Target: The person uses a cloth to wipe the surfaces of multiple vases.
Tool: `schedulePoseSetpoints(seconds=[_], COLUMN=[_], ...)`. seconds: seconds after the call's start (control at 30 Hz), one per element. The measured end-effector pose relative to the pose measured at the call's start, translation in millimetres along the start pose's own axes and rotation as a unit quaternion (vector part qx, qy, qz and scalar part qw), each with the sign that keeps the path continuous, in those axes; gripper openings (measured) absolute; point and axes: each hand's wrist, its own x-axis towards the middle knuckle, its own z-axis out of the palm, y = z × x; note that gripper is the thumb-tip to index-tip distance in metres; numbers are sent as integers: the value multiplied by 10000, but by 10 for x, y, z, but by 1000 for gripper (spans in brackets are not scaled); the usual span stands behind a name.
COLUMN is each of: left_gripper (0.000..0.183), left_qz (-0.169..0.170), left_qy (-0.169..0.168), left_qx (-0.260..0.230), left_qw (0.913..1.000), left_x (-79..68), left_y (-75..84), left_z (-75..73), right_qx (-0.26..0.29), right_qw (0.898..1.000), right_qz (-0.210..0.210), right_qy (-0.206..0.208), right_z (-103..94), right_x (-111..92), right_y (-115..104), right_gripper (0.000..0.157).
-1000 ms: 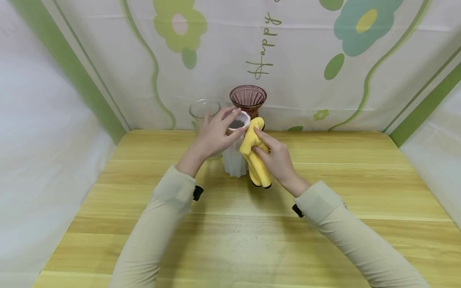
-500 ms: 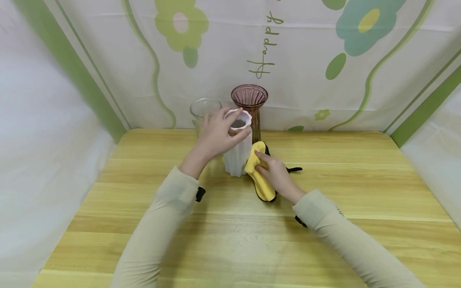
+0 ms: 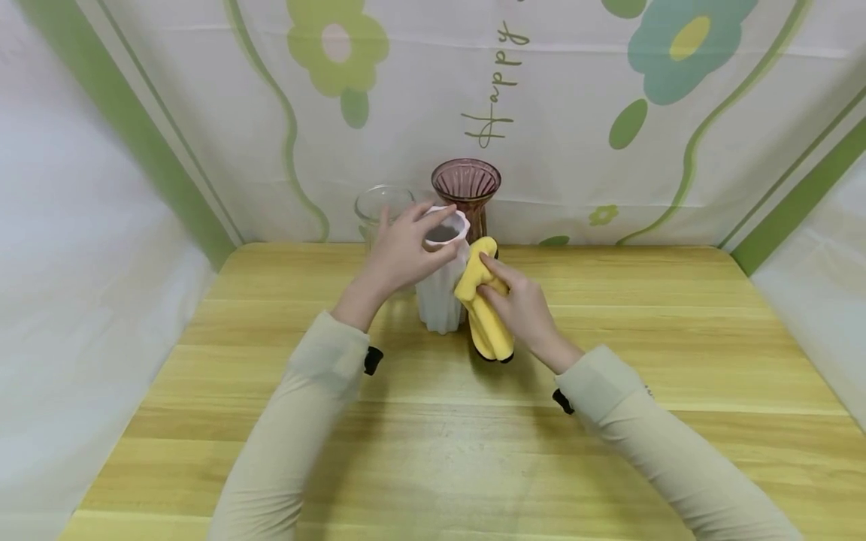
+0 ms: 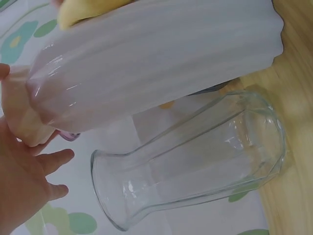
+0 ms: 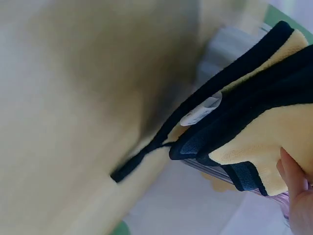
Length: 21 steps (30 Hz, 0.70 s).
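My left hand (image 3: 402, 255) holds a white ribbed vase (image 3: 436, 300) by its scalloped rim, thumb and fingers spread around the neck. The vase stands upright on the table. Against its right side is a folded yellow cloth (image 3: 479, 272), pinched between the thumb and fingers of my right hand (image 3: 526, 308). Dark edging, a hanging loop and a white label show on the cloth (image 5: 279, 127) in the right wrist view. Beyond the white vase is a purple-pink glass vase (image 3: 467, 184), its lower part hidden. A clear glass vase (image 4: 195, 156) stands close by on the left, partly behind my left hand.
The wooden table (image 3: 446, 451) extends toward me and to both sides. Right behind the vases hangs a white curtain (image 3: 555, 165) printed with flowers and lettering. More white cloth (image 3: 81, 263) walls off the sides.
My right hand slid the yellow cloth down the white vase's side, then brought it part of the way back up. My left hand keeps its grip at the rim.
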Motion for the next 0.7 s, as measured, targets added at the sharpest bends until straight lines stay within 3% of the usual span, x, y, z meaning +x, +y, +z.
schedulePoseSetpoints(seconds=[0.17, 0.33, 0.53, 0.7], left_gripper=[60, 60, 60, 65], left_qz=[122, 272, 359, 283], left_qy=[-114, -146, -52, -3], left_qx=[-98, -108, -82, -45], left_qw=[9998, 9995, 9993, 9996], left_x=[21, 22, 22, 26], left_y=[-48, -83, -97, -93], left_z=[-22, -26, 2, 26], right_qx=[180, 229, 82, -301], right_qw=[9992, 9991, 9995, 9958], right_qz=[-260, -324, -196, 79], right_qy=[250, 154, -227, -856], right_z=[-53, -33, 78, 178], right_x=[68, 63, -9, -92], right_y=[-99, -97, 51, 211], right_gripper=[50, 50, 50, 50])
